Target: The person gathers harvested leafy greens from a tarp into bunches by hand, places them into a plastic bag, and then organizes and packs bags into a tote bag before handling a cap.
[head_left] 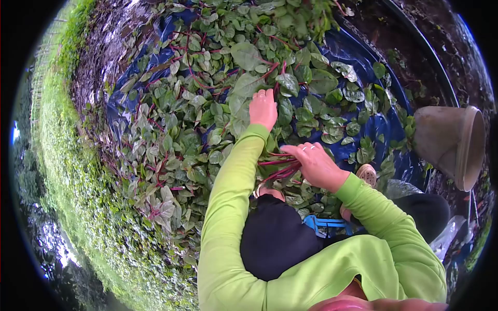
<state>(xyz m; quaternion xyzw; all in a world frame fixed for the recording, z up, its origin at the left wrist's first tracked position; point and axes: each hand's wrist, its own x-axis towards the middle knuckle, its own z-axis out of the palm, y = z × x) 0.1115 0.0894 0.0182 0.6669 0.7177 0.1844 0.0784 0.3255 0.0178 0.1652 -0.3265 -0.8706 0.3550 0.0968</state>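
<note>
While a stem bunch [286, 170] is gathered, pinched in the right hand [319, 167], many leafy stems [168, 140] are seen ungathered on the blue sheet [358, 49], the grip of the left hand [263, 110] being too obscured to tell.

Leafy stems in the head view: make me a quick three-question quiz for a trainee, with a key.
1. Which hand holds the bunch of red stems?
2. True or false: both of the person's sleeves are black.
3. The sheet under the leaves is: a) white, b) blue, c) orange.

Key:
1. The right hand.
2. False; they are yellow-green.
3. b.
</note>
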